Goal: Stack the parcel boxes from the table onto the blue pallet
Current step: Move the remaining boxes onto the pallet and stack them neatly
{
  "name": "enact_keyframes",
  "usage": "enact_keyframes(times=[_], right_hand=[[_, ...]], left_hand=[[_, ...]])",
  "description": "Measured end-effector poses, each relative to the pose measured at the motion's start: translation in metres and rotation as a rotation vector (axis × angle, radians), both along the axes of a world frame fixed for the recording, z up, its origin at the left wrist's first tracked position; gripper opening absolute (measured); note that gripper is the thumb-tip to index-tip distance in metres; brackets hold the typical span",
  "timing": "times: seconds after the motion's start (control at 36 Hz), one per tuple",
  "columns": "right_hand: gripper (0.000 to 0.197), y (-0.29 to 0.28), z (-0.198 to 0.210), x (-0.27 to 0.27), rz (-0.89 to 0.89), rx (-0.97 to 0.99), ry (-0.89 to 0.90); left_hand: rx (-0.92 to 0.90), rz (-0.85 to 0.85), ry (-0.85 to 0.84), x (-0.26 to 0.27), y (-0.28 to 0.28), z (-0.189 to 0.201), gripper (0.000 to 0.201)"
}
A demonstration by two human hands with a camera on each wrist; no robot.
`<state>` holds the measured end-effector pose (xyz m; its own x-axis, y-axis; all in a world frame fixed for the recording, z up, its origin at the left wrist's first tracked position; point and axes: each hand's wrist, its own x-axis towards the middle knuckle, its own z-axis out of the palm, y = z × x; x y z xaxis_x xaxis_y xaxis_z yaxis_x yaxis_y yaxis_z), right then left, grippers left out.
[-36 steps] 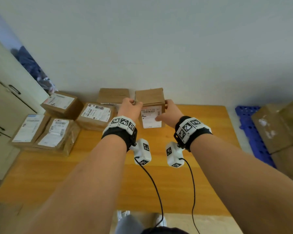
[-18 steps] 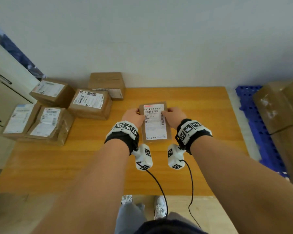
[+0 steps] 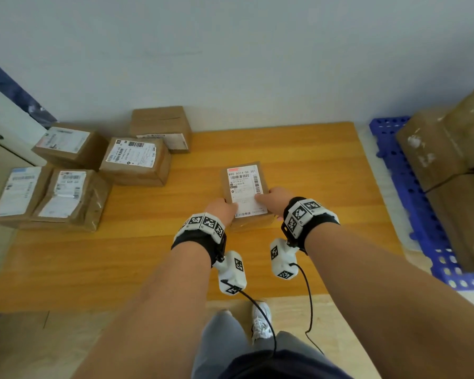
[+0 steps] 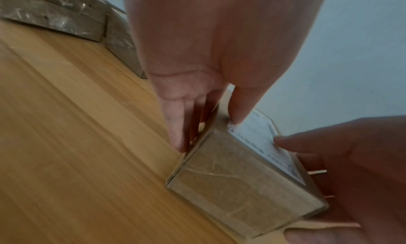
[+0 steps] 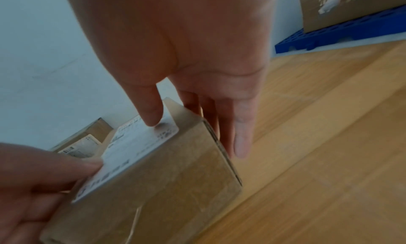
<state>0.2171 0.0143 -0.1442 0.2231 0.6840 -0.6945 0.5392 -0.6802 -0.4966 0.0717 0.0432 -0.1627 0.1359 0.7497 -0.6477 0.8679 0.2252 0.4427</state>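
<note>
Labelled parcel box [image 3: 244, 192] above the middle of the wooden table [image 3: 298, 160], left hand [image 3: 221, 208] and right hand [image 3: 274, 197] gripping its sides, thumbs on the label, fingers down the flanks, blue pallet [image 3: 411, 192] well apart at right

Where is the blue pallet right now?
In the head view the blue pallet lies on the floor past the table's right edge, against the wall, with large cardboard boxes on it.

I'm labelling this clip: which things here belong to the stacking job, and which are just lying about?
Part of the job:
held parcel box, gripped by left hand and right hand
five parcel boxes waiting on the table
blue pallet, with large boxes on it

Lying about:
cream cabinet
</note>
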Motion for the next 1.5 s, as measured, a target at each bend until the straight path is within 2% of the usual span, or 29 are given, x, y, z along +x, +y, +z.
enact_keyframes(times=[0.11, 0.22, 0.42, 0.56, 0.67, 0.81, 1.03, 1.11, 1.33, 1.5], right_hand=[[0.039, -0.008, 0.011, 0.003, -0.055, 0.047, -0.026], [0.038, -0.019, 0.031, 0.011, -0.186, 0.125, -0.037], [0.044, -0.055, 0.079, 0.033, -0.403, 0.283, -0.083], [0.043, -0.09, 0.117, 0.056, -0.515, 0.409, -0.145], [0.028, -0.121, 0.148, 0.085, -0.585, 0.523, -0.192], [0.037, -0.146, 0.183, 0.124, -0.679, 0.629, -0.21], [0.03, -0.198, 0.237, 0.211, -0.706, 0.85, -0.236], [0.04, -0.217, 0.251, 0.249, -0.681, 0.886, -0.256], [0.043, -0.252, 0.26, 0.334, -0.678, 0.905, -0.249], [0.045, -0.248, 0.26, 0.382, -0.699, 0.868, -0.191]], left_hand=[[0.059, -0.029, -0.049, 0.006, -0.001, 0.015, 0.033], [0.139, -0.071, -0.143, 0.015, -0.001, 0.032, 0.038], [0.248, -0.097, -0.338, 0.047, -0.014, 0.076, 0.034], [0.333, -0.109, -0.418, 0.082, -0.03, 0.107, 0.037], [0.437, -0.181, -0.484, 0.119, -0.053, 0.14, 0.039], [0.559, -0.224, -0.542, 0.163, -0.082, 0.176, 0.041], [0.692, -0.202, -0.66, 0.257, -0.13, 0.237, 0.041], [0.707, -0.195, -0.689, 0.292, -0.147, 0.251, 0.041], [0.715, -0.255, -0.699, 0.374, -0.188, 0.261, 0.037], [0.711, -0.244, -0.67, 0.417, -0.19, 0.264, 0.037]])
